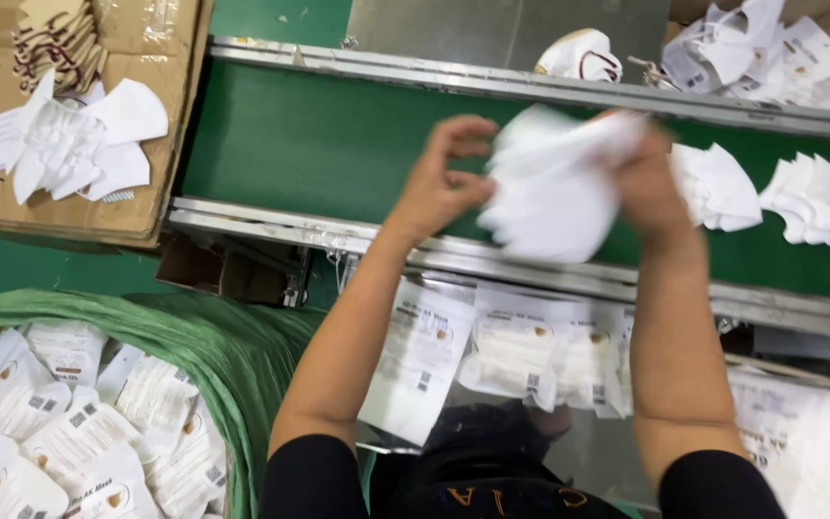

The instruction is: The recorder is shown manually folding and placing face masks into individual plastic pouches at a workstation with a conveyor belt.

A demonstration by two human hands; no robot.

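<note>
1. the right hand (647, 178) is closed around the top of a bunch of white masks (551, 192), lifted just above the green conveyor belt (319, 144) near the centre of the frame; holding it up off the belt seems to leave the lower edge free for the other hand.
2. the left hand (439, 183) pinches the bunch's left edge, thumb and forefinger curled into a ring, the other fingers loose. the bunch is motion-blurred, so how many pieces it holds i cannot tell.
3. the material looks soft, thin and pleated, folding into fan shapes rather than lying stiff.
4. more folded white masks (718, 187) lie on the belt just right of the hands, another pile (818, 202) further right, apart from each other.
5. the belt is matte green between dull metal side rails (271, 223).
6. below the near rail, flat glossy printed pouches (501, 351) overlap along a ledge, close under the forearms.
7. lower left, a green woven sack (213, 336) gapes open, full of filled pouches (79, 423).
8. upper left, a cardboard box (156, 202) bears loose white masks (69, 144); upper right, another heap of white pieces (770, 53).
</note>
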